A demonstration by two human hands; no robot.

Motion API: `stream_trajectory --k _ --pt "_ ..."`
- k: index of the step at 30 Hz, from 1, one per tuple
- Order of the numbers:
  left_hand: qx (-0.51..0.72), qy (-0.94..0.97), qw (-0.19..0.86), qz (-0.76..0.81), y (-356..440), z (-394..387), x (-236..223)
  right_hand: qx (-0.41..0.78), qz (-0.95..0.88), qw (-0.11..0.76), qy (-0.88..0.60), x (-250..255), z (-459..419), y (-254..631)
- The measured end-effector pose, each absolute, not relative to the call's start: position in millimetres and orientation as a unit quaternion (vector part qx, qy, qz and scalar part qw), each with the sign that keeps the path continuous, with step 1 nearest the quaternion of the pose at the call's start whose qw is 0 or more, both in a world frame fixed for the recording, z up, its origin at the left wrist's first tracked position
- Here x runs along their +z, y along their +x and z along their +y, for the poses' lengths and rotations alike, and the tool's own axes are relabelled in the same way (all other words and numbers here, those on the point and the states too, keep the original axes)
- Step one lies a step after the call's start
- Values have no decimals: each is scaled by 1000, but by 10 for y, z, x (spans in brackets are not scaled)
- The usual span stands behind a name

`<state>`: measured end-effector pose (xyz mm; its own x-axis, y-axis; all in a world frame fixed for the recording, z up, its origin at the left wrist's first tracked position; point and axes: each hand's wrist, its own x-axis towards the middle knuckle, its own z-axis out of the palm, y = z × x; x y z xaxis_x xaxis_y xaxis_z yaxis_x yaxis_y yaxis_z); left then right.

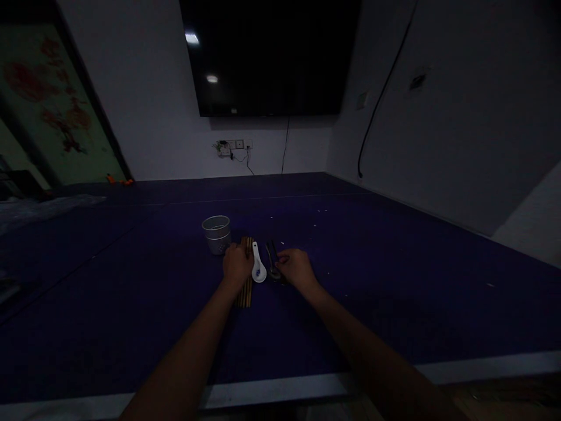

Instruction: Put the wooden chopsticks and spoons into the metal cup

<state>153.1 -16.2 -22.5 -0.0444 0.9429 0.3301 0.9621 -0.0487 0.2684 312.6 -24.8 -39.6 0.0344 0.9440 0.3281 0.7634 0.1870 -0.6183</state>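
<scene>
On a dark blue table point(394, 280) lie a bundle of wooden chopsticks point(246, 295), a white ceramic spoon point(258, 266) with a blue mark and dark metal cutlery point(272, 263). My left hand point(236, 266) rests on the chopsticks, fingers curled over them. My right hand point(295, 268) is just right of the metal cutlery, fingers bent and touching it. A small perforated metal cup point(217, 233) stands upright just beyond my left hand.
The table's pale front edge point(272, 389) runs close to me. A large dark screen point(269, 55) hangs on the white wall, with sockets and cables point(234, 146) below it. A framed floral picture point(48, 105) leans at the left.
</scene>
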Motion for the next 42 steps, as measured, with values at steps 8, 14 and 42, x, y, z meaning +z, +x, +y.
stream_trajectory --k 8,14,42 --pt "-241 -694 9 -679 1455 -64 -294 121 -681 350 -632 -352 -280 3105" --pt "-257 -688 3 -679 1448 -27 -324 127 -679 346 -635 -351 -279 3106" --pt "-223 -674 -15 -704 1409 -99 -219 159 -686 358 -614 -348 -297 3102"
